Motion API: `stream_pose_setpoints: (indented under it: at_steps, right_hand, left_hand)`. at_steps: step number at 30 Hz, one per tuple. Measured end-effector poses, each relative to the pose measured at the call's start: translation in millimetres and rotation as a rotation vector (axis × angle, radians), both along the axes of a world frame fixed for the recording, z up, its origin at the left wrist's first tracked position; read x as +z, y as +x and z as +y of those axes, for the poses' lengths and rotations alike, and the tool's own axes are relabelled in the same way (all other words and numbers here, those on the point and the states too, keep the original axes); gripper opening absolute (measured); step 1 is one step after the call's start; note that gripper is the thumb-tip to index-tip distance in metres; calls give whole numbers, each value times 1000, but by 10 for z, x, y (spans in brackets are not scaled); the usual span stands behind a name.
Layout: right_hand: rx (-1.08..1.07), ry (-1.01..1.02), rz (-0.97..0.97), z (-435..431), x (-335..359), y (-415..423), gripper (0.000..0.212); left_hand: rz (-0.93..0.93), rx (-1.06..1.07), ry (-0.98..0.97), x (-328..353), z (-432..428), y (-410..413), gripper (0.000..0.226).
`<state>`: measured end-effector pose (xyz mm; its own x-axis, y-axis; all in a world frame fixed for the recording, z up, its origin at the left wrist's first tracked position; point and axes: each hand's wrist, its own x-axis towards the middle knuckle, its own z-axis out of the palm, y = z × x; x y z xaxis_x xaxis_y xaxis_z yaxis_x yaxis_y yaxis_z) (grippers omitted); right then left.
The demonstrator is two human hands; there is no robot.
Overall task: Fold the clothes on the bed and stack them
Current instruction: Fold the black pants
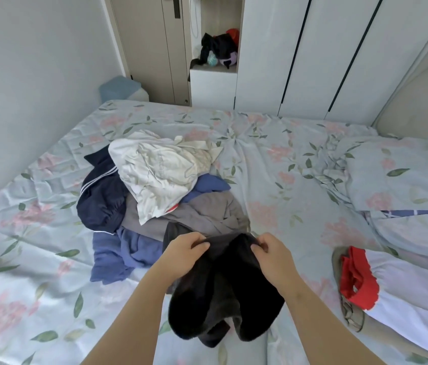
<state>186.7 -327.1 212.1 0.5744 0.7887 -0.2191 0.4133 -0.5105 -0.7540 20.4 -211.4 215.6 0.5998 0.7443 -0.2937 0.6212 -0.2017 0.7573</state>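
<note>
Black garment [223, 291] hangs between hands, left [185, 255] and right [270, 255] both pinching top edge, above bed [36, 285].

Bright, soft, cool daylight with faint shadows, mild glare on the bed [273, 180] sheet at left, wide-angle bending at edges, motion blur in lower corners.

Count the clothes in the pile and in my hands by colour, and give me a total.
Black garment: 1, pinched by left hand and right hand
White garment: 1
Navy garment: 1
Grey garment: 1
Blue garment: 1, if both patches are one piece
Total: 5
</note>
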Motion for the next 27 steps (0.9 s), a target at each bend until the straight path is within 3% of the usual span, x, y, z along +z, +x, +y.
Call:
stream_pose_setpoints:
  at_steps: [3,10,13,18,20,22,24,27]
  right_hand:
    - [19,34,12,11,-15,-20,25]
    - [28,181,93,189,243,-30,19]
    - [-40,363,92,291,579,21,12]
    - [-139,706,-81,427,1248,93,9]
    - [-203,755,-100,444,1330,137,8]
    - [-222,704,-135,433,1254,170,6]
    - [-155,548,-223,387,1037,178,7]
    - [-1,238,-381,242,597,192,9]
  left_hand:
    - [-77,45,20,133,34,25,33]
    - [-186,117,258,746,147,175,27]
    - [-278,163,390,1091,191,193,19]
    - [-504,216,641,1551,309,177,9]
    - [-413,111,575,1510,422,161,14]
    - [-118,-66,480,1237,521,144,13]
    - [111,-167,441,803,563,114,22]
    - [250,-186,352,309,559,19,35]
